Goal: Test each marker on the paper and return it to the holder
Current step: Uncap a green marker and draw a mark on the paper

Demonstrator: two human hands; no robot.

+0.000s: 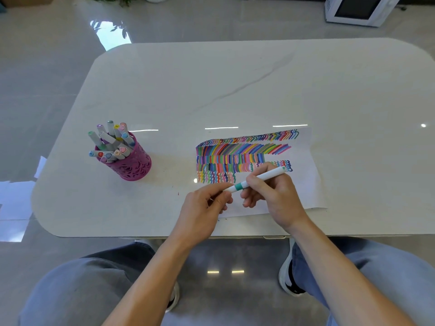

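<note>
1. At 6 o'clock on the surface [211, 90], the left grip [202, 205] pinches the near end of the marker [261, 177], beside its teal band. I cannot tell whether a cap is seated there. A crooked pull or push could send a cap skipping from the fingers and over the near edge to the floor
2. Just toward 3 o'clock from it, the right grip [275, 196] is wrapped round the barrel, holding the marker tilted above the paper's near part. If the two grips tug apart too sharply, a bared tip may flick ink onto skin or surface
3. The paper [303, 184] lies at 5 o'clock, with rows of strokes crowding its 9 o'clock side. A test stroke there would land on old colour and prove little, and a hard drag could shove the sheet
4. Farthest, at 8 o'clock, the holder [131, 165] stands packed with leaning markers [110, 140]. Jamming this one in could tip it or lever a neighbour out
</note>
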